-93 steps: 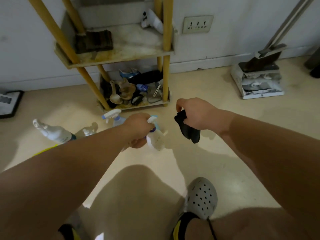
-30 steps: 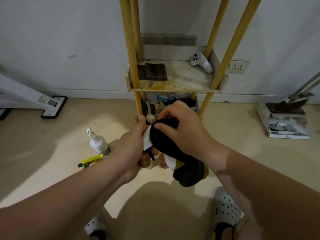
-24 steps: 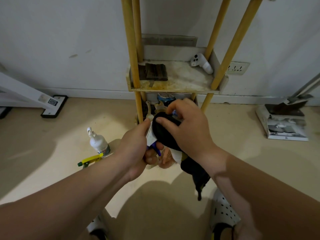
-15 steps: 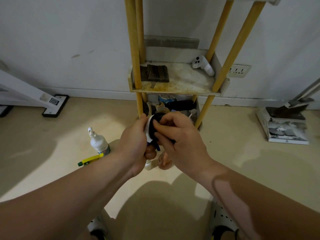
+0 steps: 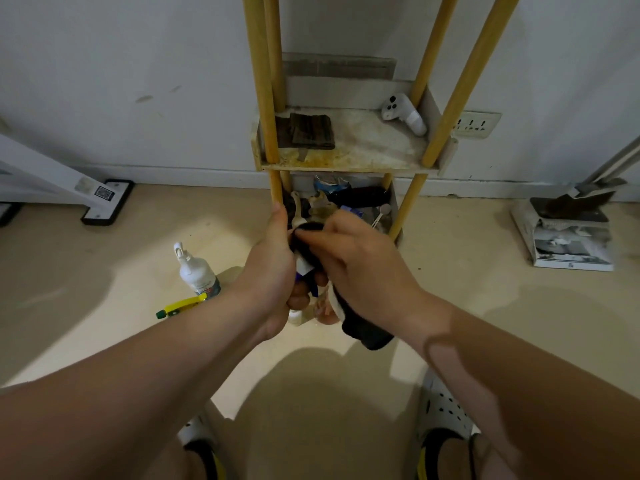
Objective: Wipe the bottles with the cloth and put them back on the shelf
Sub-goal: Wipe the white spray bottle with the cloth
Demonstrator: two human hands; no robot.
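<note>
Your left hand (image 5: 273,271) curls around the spray bottle (image 5: 304,264) near its neck, just in front of the shelf (image 5: 346,161) and below its middle tier. That grip steadies the body while you rub it. Your right hand (image 5: 360,268) pinches the black cloth (image 5: 367,336) over the bottle's top with the fingers wrapped round it. The cloth's loose end hangs under your wrist, on the side away from the shelf.

Holding the bottle in the air rather than on the floor lets the cloth reach all round it. The wipe looks under way, not finished.

A second white bottle (image 5: 195,271) stands on the floor to the left of the shelf, with a yellow-green plastic piece (image 5: 180,306) just beside it. Both are probably waiting their turn. The middle tier shows bare room between a dark folded block (image 5: 304,131) and a white controller (image 5: 403,114), which could take the cleaned bottle.
</note>
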